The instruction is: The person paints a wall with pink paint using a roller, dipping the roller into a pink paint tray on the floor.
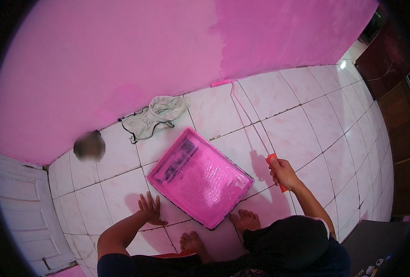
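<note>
Your right hand (pixel 284 171) has its fingers curled tight around the orange handle (pixel 276 171) of a paint roller (pixel 220 83), with the handle's ends showing above and below your fist. From those fingers the thin metal rod (pixel 249 121) runs up and away across the floor tiles to the roller's pink sleeve, which lies at the foot of the pink wall (pixel 122 55), well apart from your grip. Your left hand (pixel 149 210) holds nothing: its fingers are spread wide and pressed flat on the tiled floor (pixel 325 138), propping you up. Just beyond those fingertips, and between your two hands, sits the paint tray (pixel 199 177), a rectangular tray coated in pink paint and turned at an angle to the tile lines; its near corner points toward your bare feet (pixel 244 219), which rest on the tiles just below it. Further out from your left fingers, past the tray's far corner, a crumpled pale rag (pixel 156 115) lies on the floor near the base of the wall. Far to the left of that hand stands a white panelled door (pixel 15 203).
</note>
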A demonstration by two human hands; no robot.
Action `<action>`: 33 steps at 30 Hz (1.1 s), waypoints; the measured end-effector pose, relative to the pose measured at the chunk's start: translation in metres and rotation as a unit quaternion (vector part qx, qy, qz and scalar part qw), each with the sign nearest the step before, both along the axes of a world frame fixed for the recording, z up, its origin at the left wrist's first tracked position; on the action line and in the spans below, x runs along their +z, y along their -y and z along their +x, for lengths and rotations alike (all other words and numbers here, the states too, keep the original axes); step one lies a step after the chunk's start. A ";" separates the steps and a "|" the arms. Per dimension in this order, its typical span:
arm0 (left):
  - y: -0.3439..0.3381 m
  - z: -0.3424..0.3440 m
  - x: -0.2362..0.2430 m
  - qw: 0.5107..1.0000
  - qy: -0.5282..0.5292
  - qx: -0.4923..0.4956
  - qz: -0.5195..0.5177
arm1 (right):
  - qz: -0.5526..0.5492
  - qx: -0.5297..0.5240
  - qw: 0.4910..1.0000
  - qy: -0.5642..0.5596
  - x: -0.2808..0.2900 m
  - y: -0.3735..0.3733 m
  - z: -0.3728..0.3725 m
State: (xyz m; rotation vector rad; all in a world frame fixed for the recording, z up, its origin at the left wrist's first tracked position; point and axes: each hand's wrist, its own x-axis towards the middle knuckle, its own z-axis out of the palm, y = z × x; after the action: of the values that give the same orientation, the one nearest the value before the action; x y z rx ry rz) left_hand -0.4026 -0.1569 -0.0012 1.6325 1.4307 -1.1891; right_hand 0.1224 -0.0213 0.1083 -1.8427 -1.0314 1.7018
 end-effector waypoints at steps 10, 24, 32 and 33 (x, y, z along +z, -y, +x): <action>-0.002 0.004 0.009 1.000 -0.006 0.008 -0.008 | 0.013 -0.008 1.000 -0.008 0.048 0.012 -0.013; -0.002 0.000 0.002 1.000 0.008 0.000 -0.005 | -0.023 -0.023 0.983 -0.178 0.017 0.029 -0.013; -0.003 0.011 0.012 1.000 -0.008 0.011 0.006 | 0.003 -0.015 0.992 -0.128 0.040 0.007 -0.010; -0.006 0.010 0.010 1.000 -0.007 0.010 0.007 | 0.013 -0.013 0.992 -0.123 0.049 0.007 -0.009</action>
State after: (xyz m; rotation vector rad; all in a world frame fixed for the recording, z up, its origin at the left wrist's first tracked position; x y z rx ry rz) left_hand -0.3923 -0.1514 0.0089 1.6180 1.4633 -1.1842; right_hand 0.1136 -0.0279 0.1571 -1.5736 -0.9186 1.8346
